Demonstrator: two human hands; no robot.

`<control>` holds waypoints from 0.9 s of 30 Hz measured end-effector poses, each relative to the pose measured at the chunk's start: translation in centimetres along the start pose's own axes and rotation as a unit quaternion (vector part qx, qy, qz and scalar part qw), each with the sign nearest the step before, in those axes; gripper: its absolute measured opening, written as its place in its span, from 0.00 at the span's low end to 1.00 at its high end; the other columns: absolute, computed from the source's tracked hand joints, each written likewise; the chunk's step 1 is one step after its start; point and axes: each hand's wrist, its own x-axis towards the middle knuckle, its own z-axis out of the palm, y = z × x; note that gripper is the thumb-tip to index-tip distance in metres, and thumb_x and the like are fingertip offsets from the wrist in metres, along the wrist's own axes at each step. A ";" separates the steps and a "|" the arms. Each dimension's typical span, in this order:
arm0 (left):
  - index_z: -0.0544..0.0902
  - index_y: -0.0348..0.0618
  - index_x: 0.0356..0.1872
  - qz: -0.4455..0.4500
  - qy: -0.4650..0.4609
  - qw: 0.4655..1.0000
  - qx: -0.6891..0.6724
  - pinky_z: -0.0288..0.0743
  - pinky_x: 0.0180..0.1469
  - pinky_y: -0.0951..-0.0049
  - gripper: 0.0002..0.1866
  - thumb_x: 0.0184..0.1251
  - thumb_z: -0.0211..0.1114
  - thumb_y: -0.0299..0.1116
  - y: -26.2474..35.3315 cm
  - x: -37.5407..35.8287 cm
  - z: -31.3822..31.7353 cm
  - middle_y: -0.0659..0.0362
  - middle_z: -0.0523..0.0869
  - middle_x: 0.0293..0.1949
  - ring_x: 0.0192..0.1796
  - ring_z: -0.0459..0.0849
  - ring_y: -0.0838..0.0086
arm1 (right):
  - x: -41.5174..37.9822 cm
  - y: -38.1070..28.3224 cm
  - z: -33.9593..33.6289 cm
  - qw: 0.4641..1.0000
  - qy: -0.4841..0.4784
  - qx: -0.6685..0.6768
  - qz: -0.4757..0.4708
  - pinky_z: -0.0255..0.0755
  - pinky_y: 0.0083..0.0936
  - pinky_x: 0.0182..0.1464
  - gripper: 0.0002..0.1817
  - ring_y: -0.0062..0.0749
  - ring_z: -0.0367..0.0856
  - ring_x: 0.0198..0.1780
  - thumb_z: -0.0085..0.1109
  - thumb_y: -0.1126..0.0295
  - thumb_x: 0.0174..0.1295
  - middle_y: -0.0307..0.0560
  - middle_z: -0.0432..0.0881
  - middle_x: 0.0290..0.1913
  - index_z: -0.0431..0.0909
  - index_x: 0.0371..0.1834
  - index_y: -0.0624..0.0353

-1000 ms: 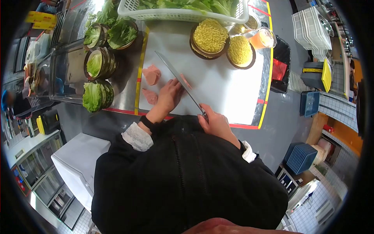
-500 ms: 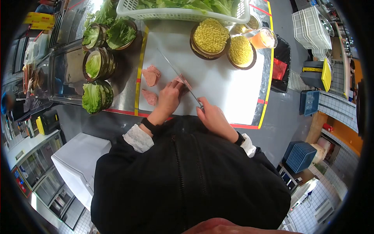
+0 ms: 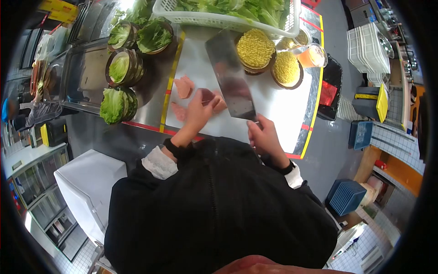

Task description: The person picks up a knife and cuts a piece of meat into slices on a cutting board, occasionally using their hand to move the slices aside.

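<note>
My right hand (image 3: 266,136) grips the handle of a broad-bladed cleaver (image 3: 232,77). Its flat side is turned up, and the blade extends away from me above the white board (image 3: 285,109). At the blade's left, my left hand (image 3: 200,108) has curled fingers at a piece of pink ham (image 3: 220,102), partly covered by the fingers. A fanned stack of ham slices (image 3: 184,87) lies to the left of that hand. Another small pile of ham slices (image 3: 178,111) sits closer to me, beside my left wrist.
A white basket of lettuce (image 3: 228,19) stands at the far edge. Noodle-topped round stacks (image 3: 255,49) and a cup of orange liquid (image 3: 313,55) are at the right. Lettuce-filled bowls (image 3: 124,68) line the left, beside a metal tray (image 3: 86,68). Another person (image 3: 43,112) is at far left.
The cleaver has lifted off the ham and moved right, turning from edge-on to show its broad side. My right hand moved right with it. My left hand's fingers have shifted at the ham.
</note>
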 end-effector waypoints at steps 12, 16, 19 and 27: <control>0.78 0.44 0.57 -0.153 -0.152 0.829 -0.515 0.73 0.44 0.77 0.15 0.76 0.58 0.40 7.9 -1.1 -2.8 0.68 0.83 0.40 0.40 0.79 0.81 | -3.9 -4.0 0.0 0.928 -0.136 0.345 0.029 0.69 0.26 0.14 0.12 0.26 0.68 0.11 0.47 0.61 0.69 0.41 0.68 0.15 0.71 0.37 0.59; 0.77 0.44 0.58 -0.114 -0.206 0.782 -0.578 0.74 0.45 0.78 0.16 0.77 0.56 0.40 6.8 -1.6 -3.1 0.69 0.82 0.40 0.40 0.78 0.84 | -3.0 -1.2 -0.1 0.899 -0.190 0.393 0.046 0.68 0.26 0.14 0.16 0.27 0.68 0.10 0.47 0.57 0.71 0.41 0.67 0.14 0.66 0.38 0.61; 0.77 0.44 0.59 -0.114 -0.233 0.747 -0.612 0.74 0.46 0.77 0.16 0.78 0.55 0.39 7.5 -2.1 -3.2 0.69 0.82 0.41 0.41 0.78 0.84 | -2.9 -0.8 0.0 0.889 -0.198 0.410 0.061 0.68 0.26 0.13 0.18 0.27 0.69 0.10 0.47 0.56 0.70 0.40 0.67 0.13 0.66 0.44 0.63; 0.77 0.45 0.57 -0.146 -0.186 0.779 -0.581 0.74 0.44 0.81 0.16 0.76 0.58 0.42 5.5 -2.7 -3.2 0.70 0.78 0.34 0.34 0.74 0.87 | -2.3 -0.5 -0.2 0.894 -0.214 0.384 0.086 0.67 0.26 0.13 0.18 0.27 0.68 0.09 0.47 0.56 0.71 0.39 0.67 0.14 0.66 0.52 0.58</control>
